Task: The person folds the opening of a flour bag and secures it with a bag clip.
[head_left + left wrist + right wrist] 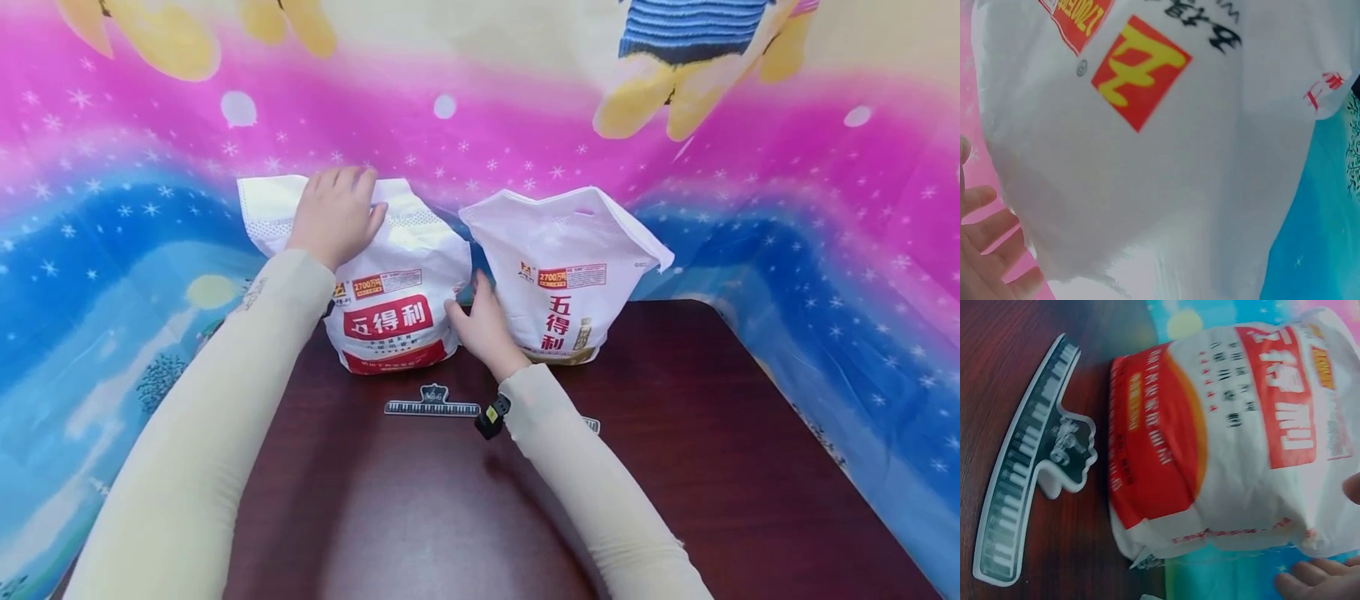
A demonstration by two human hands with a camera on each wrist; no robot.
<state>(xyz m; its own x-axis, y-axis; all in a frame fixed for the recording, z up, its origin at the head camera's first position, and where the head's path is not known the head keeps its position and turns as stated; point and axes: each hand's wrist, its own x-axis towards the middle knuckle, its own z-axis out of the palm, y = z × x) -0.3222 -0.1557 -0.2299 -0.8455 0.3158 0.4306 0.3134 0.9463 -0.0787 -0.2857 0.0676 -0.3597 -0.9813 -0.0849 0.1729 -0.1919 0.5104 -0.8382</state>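
Observation:
A white flour bag point(397, 312) with a red label and red base stands upright on the left. My left hand point(337, 212) lies over its folded top, fingers extended; in the left wrist view the fingers point(997, 244) spread along the bag's edge. Low at the bag's right side is my right hand point(487, 325), thumb toward it and fingers loosely extended in the gap between the bags. In the right wrist view those fingers point(1316, 578) are beside the bag point(1229, 425); contact is unclear. A second white flour bag point(570, 250) stands just right.
On the dark wooden table point(420, 517), a long piano-key clip point(431, 407) lies in front of the left bag. Another clip point(592, 425) is mostly hidden by my right sleeve. Behind the bags hangs a colourful printed cloth point(750, 183).

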